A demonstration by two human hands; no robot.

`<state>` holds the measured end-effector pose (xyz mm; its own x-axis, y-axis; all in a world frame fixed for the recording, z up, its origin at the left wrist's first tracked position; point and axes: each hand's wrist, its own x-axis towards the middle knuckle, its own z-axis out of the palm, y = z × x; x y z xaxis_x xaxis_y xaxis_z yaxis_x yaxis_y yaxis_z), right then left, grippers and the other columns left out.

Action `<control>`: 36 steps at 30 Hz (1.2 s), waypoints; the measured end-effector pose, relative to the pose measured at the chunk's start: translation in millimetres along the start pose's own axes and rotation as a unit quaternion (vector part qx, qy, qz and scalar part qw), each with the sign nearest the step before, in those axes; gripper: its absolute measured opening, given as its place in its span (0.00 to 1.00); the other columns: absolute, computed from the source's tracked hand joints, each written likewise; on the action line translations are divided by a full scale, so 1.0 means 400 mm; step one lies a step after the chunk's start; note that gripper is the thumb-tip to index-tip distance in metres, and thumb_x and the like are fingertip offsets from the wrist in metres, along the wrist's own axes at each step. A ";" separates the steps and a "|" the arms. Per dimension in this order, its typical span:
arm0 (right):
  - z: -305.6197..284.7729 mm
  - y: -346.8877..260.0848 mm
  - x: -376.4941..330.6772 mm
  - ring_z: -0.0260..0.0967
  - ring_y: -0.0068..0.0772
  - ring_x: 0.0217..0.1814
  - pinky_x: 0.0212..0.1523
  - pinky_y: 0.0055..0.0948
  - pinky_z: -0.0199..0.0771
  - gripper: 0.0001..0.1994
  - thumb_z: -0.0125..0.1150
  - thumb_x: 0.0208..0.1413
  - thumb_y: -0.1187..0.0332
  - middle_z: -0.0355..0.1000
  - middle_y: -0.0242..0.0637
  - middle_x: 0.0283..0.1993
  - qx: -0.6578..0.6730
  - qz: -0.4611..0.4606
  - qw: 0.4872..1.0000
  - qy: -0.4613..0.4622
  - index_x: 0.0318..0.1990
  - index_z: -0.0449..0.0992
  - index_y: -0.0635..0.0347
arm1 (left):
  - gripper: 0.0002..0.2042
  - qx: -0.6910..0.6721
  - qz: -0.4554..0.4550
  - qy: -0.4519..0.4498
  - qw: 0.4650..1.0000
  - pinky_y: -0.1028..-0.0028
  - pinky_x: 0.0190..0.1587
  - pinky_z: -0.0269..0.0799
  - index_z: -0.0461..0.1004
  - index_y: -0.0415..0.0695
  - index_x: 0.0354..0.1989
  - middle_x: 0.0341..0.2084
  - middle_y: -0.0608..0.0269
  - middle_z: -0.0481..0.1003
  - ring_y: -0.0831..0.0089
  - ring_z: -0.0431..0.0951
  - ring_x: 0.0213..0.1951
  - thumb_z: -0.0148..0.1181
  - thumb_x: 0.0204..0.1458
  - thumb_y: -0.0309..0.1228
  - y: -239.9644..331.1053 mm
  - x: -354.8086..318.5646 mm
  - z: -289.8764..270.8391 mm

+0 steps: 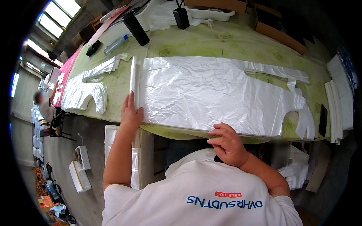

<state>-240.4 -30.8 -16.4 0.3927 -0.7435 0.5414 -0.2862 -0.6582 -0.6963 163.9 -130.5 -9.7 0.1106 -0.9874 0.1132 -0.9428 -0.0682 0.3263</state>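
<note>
A large, wrinkled, silvery-white plastic sheet (196,94) lies spread on the table, with cut-out openings and strap-like strips at its right end. Along its left side runs a narrow folded strip (134,81) of the same shiny plastic. My left hand (131,115) rests against the lower end of this strip, its fingers stretched out and the thumb apart. Over the table's near edge is my right hand (227,145), by the sheet's front border. Its fingers are loosely bent and apart, with nothing visible in them. Farther left lies another plastic piece (85,90) with a curved cut-out.
The green patterned tablecloth (188,41) carries a black cylinder (136,30), a plastic bottle (115,45) and a black box with a loop (181,18). A cardboard box (277,32) stands at far right. White rolls (333,111) lie right. Another person (46,107) sits left.
</note>
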 end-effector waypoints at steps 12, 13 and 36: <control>0.028 -0.019 0.006 0.73 0.46 0.53 0.54 0.36 0.75 0.13 0.62 0.52 0.81 0.75 0.43 0.50 0.113 0.127 0.984 0.043 0.45 0.78 0.59 | 0.39 -0.589 -0.106 -0.132 0.790 0.74 0.53 0.69 0.44 0.56 0.79 0.53 0.59 0.73 0.77 0.72 0.45 0.53 0.60 0.21 0.338 -0.102 -0.037; 0.034 -0.014 0.010 0.75 0.41 0.50 0.51 0.31 0.75 0.13 0.61 0.55 0.81 0.76 0.42 0.50 0.134 0.130 0.981 0.050 0.48 0.77 0.61 | 0.39 -0.616 -0.112 -0.156 0.764 0.73 0.51 0.70 0.44 0.56 0.79 0.53 0.59 0.73 0.77 0.72 0.45 0.53 0.60 0.21 0.365 -0.113 -0.011; 0.106 -0.033 0.053 0.75 0.27 0.40 0.39 0.30 0.81 0.14 0.59 0.66 0.60 0.74 0.37 0.40 0.463 0.527 0.710 -0.061 0.46 0.73 0.64 | 0.45 -0.668 -0.097 -0.212 0.707 0.67 0.63 0.69 0.40 0.55 0.79 0.64 0.54 0.64 0.67 0.70 0.61 0.59 0.58 0.17 0.418 -0.418 0.079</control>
<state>-191.4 -33.0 -15.6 0.4758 -0.7122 -0.5161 0.1969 0.6581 -0.7267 -22.0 18.7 -3.7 -0.1734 -0.9513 -0.2548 0.2458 -0.2923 0.9242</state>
